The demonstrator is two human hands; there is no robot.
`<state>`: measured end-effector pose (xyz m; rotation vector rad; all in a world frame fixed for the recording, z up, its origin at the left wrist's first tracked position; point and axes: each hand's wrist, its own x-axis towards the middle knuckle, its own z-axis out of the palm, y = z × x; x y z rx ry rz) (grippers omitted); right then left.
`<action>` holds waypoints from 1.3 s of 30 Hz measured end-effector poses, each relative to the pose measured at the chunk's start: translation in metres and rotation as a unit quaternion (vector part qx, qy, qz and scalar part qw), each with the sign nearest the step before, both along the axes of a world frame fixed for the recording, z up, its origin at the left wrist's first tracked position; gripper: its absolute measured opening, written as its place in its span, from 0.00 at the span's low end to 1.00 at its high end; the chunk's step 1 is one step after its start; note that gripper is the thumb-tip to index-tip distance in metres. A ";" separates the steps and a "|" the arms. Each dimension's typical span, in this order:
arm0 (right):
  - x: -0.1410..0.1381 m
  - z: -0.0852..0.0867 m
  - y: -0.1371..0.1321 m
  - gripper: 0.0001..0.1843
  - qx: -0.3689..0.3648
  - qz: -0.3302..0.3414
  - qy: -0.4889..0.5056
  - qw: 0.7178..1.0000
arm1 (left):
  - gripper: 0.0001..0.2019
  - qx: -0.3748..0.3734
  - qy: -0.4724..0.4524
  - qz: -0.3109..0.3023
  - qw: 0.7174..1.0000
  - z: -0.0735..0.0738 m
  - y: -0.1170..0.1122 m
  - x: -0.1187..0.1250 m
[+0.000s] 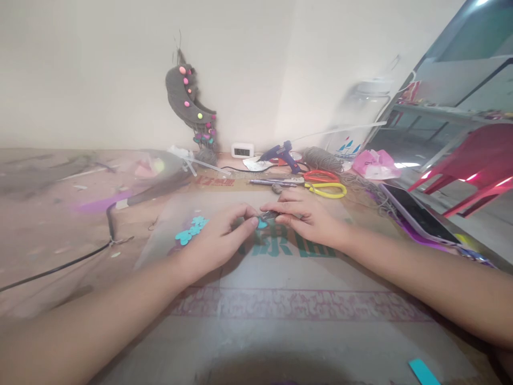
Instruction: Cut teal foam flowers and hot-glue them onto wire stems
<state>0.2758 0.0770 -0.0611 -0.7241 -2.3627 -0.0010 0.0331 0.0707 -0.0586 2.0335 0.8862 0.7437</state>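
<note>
Over the middle of the covered table, my left hand [224,232] is closed in a pinch, thumb and index finger on a small turquoise cut-out piece [262,223]. Facing it, my right hand [306,216] has its fingers closed on a small dark grey piece [271,214], whose kind is too blurred to tell. The two pieces are close together, and I cannot tell whether they are joined. Several turquoise cut-outs [191,230] lie in a loose heap left of my left hand.
Scissors with yellow handles [328,190], a blue hot glue gun [280,154] and grey yarn [320,159] lie beyond my hands. A phone [420,213] rests at right. A small clock [242,150] stands by the wall, near a hanging grey crescent ornament [180,93]. A black cable [60,266] runs along the left.
</note>
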 end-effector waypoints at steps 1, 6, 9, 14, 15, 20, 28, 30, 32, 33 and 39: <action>0.000 0.000 0.000 0.20 0.000 0.000 -0.001 1.000 | 0.12 0.000 0.000 0.000 1.000 0.000 0.000 0.000; 0.000 -0.002 0.001 0.19 0.009 0.005 -0.006 1.000 | 0.12 0.001 0.000 -0.006 1.000 0.000 0.000 0.000; -0.001 -0.002 0.001 0.19 0.016 0.006 -0.006 1.000 | 0.13 0.001 0.003 -0.008 1.000 -0.001 0.000 0.000; -0.001 -0.001 0.001 0.19 0.015 0.010 -0.006 1.000 | 0.12 0.003 0.002 -0.003 1.000 0.000 0.000 0.001; -0.001 -0.001 0.001 0.19 0.015 0.010 -0.006 1.000 | 0.12 0.005 0.003 -0.002 1.000 0.000 0.000 0.001; -0.001 -0.001 0.001 0.19 0.015 0.007 -0.007 1.000 | 0.13 0.002 0.003 -0.005 1.000 0.000 0.000 0.000; -0.001 0.000 0.000 0.20 0.006 0.004 -0.005 1.000 | 0.13 0.009 0.001 -0.003 1.000 -0.001 0.000 0.000; -0.002 0.001 -0.001 0.20 -0.002 -0.007 0.001 1.000 | 0.13 0.008 0.000 -0.005 1.000 -0.001 0.000 0.000; -0.002 0.001 -0.002 0.21 -0.015 -0.022 0.013 1.000 | 0.13 0.006 0.000 -0.003 1.000 -0.002 0.001 0.000; -0.002 0.001 -0.002 0.21 -0.022 -0.029 0.016 0.999 | 0.13 0.004 0.001 -0.002 1.000 -0.002 0.001 0.000; -0.001 -0.002 -0.001 0.19 -0.032 -0.051 0.010 0.998 | 0.13 0.001 0.006 0.019 1.000 0.000 0.000 0.000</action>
